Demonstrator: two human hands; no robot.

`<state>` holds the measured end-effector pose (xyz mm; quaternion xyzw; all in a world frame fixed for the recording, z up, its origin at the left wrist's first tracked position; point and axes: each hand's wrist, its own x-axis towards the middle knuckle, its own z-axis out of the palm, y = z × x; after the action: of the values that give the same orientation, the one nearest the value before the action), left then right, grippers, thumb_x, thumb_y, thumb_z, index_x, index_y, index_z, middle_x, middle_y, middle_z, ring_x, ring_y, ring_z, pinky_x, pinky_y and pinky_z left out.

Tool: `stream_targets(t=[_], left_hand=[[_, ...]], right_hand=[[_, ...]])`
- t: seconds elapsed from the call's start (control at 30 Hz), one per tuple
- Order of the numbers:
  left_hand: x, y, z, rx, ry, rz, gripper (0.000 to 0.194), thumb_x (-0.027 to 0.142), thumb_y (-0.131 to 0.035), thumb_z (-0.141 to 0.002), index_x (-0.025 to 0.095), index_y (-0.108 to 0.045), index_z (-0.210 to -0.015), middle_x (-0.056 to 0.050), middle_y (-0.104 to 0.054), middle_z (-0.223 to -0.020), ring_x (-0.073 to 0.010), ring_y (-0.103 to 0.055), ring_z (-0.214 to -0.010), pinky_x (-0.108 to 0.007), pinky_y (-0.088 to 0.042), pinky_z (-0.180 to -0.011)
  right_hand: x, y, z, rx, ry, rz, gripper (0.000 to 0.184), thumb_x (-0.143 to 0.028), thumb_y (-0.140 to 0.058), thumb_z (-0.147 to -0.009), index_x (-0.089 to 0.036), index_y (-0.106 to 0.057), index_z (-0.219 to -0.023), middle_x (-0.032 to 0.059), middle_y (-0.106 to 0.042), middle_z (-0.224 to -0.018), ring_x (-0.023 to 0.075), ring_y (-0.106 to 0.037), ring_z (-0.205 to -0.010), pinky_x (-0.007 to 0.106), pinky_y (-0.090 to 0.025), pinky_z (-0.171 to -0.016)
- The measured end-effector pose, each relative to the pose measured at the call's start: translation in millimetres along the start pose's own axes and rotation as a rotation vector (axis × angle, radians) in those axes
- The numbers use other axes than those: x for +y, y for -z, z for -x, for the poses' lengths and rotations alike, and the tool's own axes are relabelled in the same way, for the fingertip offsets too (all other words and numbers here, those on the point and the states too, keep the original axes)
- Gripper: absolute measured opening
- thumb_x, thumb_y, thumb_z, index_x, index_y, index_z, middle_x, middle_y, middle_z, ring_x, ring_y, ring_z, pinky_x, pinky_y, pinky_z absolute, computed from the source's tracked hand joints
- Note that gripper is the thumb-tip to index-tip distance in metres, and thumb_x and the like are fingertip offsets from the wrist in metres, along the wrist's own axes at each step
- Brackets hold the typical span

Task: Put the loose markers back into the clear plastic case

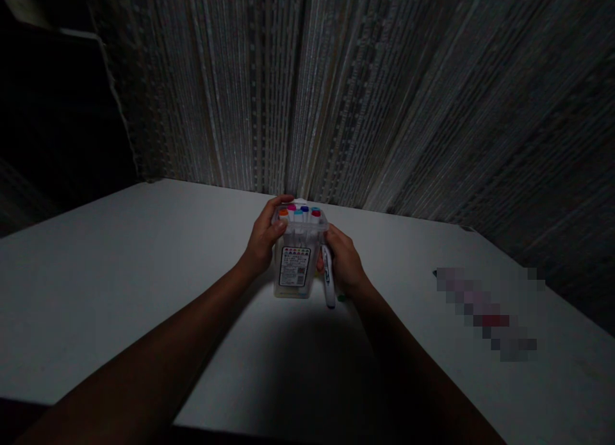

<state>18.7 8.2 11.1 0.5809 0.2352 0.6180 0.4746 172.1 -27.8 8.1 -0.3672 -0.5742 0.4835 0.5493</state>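
Note:
A clear plastic box of markers (295, 266) stands upright on the white table (120, 272), near its far edge. Several coloured marker caps show at its top, and a printed label faces me. My left hand (264, 237) wraps round the box's left side, with fingers curled over the top rim. My right hand (343, 259) is closed on a white marker (328, 282) right beside the box's right side. The marker points down towards me.
A striped curtain or wall (360, 93) rises right behind the table. A blurred-out patch (490, 310) lies on the table at the right. The room is dim, with a dark area at the far left.

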Motion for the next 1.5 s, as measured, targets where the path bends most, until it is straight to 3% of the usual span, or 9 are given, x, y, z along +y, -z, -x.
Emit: stream_targets(t=[0.43, 0.77, 1.03, 1.5], left_hand=[[4.1, -0.9, 1.0, 0.003, 0.004, 0.032, 0.074, 0.063, -0.066, -0.051, 0.021, -0.048, -0.109, -0.002, -0.061, -0.097, -0.0051, -0.059, -0.083, -0.011, -0.046, -0.068], [5.2, -0.5, -0.8, 0.025, -0.072, -0.011, 0.071, 0.064, -0.066, -0.051, 0.02, -0.05, -0.105, -0.001, -0.057, -0.105, -0.0055, -0.056, -0.094, -0.011, -0.044, -0.074], [4.2, -0.2, -1.6, 0.016, -0.088, -0.035, 0.072, 0.066, -0.065, -0.052, 0.02, -0.05, -0.105, 0.0, -0.057, -0.103, -0.0037, -0.056, -0.089, -0.011, -0.044, -0.076], [3.2, 0.3, 1.4, 0.002, -0.04, -0.015, 0.071, 0.064, -0.063, -0.055, 0.021, -0.049, -0.109, -0.002, -0.059, -0.105, -0.0054, -0.058, -0.089, -0.011, -0.044, -0.071]], right_hand=[[0.8, 1.0, -0.8, -0.006, -0.002, 0.006, 0.033, -0.054, -0.048, -0.082, -0.021, -0.051, -0.08, -0.007, -0.045, -0.04, 0.0084, -0.038, -0.033, 0.02, -0.028, -0.034], [0.9, 1.1, -2.0, -0.006, 0.0, 0.006, 0.034, -0.055, -0.049, -0.082, -0.021, -0.052, -0.081, -0.007, -0.045, -0.04, 0.0089, -0.039, -0.033, 0.021, -0.028, -0.035], [0.2, 1.4, -0.8, 0.0, -0.002, 0.028, 0.034, -0.055, -0.047, -0.083, -0.021, -0.051, -0.08, -0.0071, -0.045, -0.04, 0.008, -0.038, -0.033, 0.021, -0.028, -0.036], [-2.0, -0.4, 0.7, -0.003, -0.007, -0.004, 0.035, -0.056, -0.049, -0.081, -0.021, -0.052, -0.082, -0.0078, -0.045, -0.04, 0.0082, -0.039, -0.033, 0.02, -0.028, -0.035]])
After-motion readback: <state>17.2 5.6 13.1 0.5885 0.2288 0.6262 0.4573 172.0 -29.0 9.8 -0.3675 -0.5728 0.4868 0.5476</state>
